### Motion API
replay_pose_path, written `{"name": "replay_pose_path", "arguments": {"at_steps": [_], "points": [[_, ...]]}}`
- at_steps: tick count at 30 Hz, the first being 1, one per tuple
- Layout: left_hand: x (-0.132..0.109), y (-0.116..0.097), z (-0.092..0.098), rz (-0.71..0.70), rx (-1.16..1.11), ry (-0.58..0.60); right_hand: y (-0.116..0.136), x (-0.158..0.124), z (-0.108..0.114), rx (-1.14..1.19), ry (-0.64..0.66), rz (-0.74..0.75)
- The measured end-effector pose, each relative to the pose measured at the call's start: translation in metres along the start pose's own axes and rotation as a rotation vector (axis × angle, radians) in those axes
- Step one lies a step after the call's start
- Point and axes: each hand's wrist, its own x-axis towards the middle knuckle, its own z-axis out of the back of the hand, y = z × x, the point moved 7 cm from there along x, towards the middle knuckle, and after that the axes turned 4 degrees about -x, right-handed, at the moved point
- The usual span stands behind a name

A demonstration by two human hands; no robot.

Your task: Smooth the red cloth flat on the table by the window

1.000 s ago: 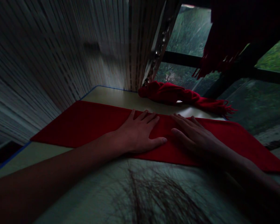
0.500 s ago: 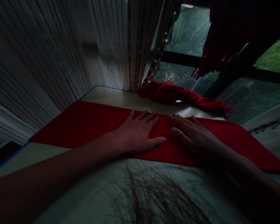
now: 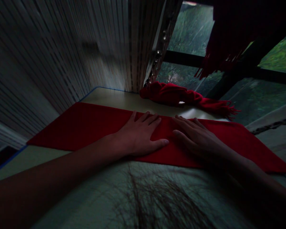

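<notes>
A red cloth [image 3: 90, 124], smooth and laid out in a long flat band, spans the pale table [image 3: 109, 94] from left to right. Flat on its middle rests my left hand [image 3: 140, 135], fingers spread and thumb pointing right. Just to the right, my right hand [image 3: 195, 133] also lies on the cloth, its fingers stretched out toward the far edge. Neither hand grips anything. Behind the cloth, near the window side, a crumpled red scarf [image 3: 173, 93] with a fringed end lies on the table.
A dark red fringed cloth [image 3: 224, 44] hangs before the window [image 3: 190, 35] at upper right. A pale striped curtain [image 3: 62, 47] borders the table on the left. Strands of hair [image 3: 162, 197] cover part of the near view. The light is dim.
The view has shifted very slightly. Both hands keep the same spread pose on the red cloth, and the cloth and the scarf lie as before.
</notes>
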Motion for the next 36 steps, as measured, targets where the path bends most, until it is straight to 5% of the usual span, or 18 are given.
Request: {"name": "replay_pose_path", "arguments": {"at_steps": [21,28,36], "points": [[0.000,0.000,0.001,0.010,0.015,-0.001,0.000,0.000,-0.001,-0.012,0.004,0.006],[0.001,0.001,0.001,-0.001,-0.002,-0.010,0.002,0.000,0.011,-0.033,-0.085,-0.049],[0.000,0.000,0.001,0.005,0.004,0.001,0.001,0.002,0.005,0.000,-0.016,-0.032]]}}
